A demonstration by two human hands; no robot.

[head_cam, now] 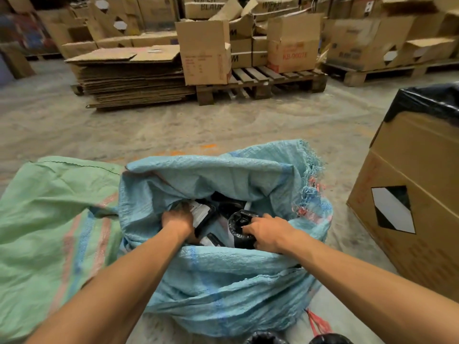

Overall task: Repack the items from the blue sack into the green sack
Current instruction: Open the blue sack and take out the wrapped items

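The blue sack (223, 276) stood open on the concrete floor (173, 127), its mouth rolled down and its frayed far edge folded outward. Both of the person's bare forearms reached down into it. The left hand (177, 219) was deep at the left of the opening, its fingers curled down among the black and white packets (205, 212); whether its grip was clamped on one of them could not be told. The right hand (267, 233) had its grip closed round a black plastic-wrapped roll (239, 223), with fingers over the top edge. The green sack (49, 219) lay slumped on the floor just beside the blue one on the left, the two fabrics touching. To the right stood a large cardboard box (409, 202) lined with a black bag (429, 100) and marked with a black-and-white diamond label. Farther off, a wooden pallet (273, 80) carried cartons, next to a stack of flattened cardboard (131, 80).
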